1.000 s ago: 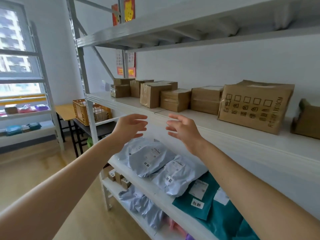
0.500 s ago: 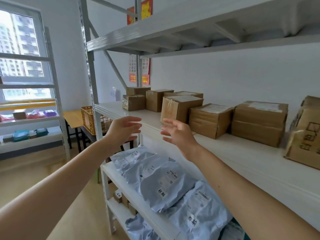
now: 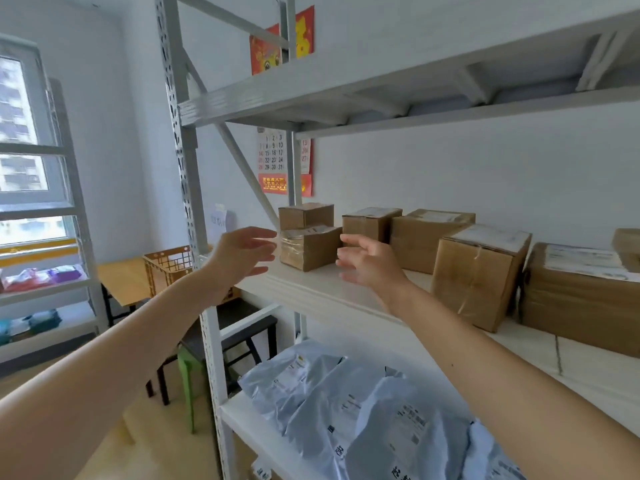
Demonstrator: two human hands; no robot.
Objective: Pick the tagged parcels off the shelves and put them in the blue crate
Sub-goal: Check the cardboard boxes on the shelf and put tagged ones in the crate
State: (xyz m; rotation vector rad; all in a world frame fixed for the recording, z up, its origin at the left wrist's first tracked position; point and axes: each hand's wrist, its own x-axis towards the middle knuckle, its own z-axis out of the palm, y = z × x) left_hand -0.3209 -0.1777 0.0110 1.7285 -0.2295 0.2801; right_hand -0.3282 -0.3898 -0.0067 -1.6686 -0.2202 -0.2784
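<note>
Where the lowest visible shelf [image 3: 242, 415] juts toward the camera, grey plastic mailer bags [image 3: 332, 407] lie overlapping, each with a white printed label and small dark characters too blurred to read. Above them both bare forearms stretch forward and up toward the middle shelf [image 3: 311, 292]. On that shelf's left end sits a small taped carton [image 3: 310, 247], with a second small carton [image 3: 304, 215] stacked behind and above it. Left hand [image 3: 242, 252] is spread open, palm turned inward, fingers loosely curved, just left of the taped carton and holding nothing; its fingertips are blurred, so contact with the carton cannot be told. Right hand [image 3: 369, 259] is likewise open and empty, palm facing the left one, fingers splayed, just right of the same carton and apart from it. Further along the shelf stand more brown cartons [image 3: 478, 271], several with white shipping labels on top whose print is illegible. On the wall behind hangs a calendar [image 3: 273, 152] showing numerals such as 15, 16, 17, 22, 23, 24, 29, 30, 31, above a red strip with yellow characters. Beyond the rack's left post, an orange crate [image 3: 166, 268] rests on a wooden counter [image 3: 121, 282] by the window.
</note>
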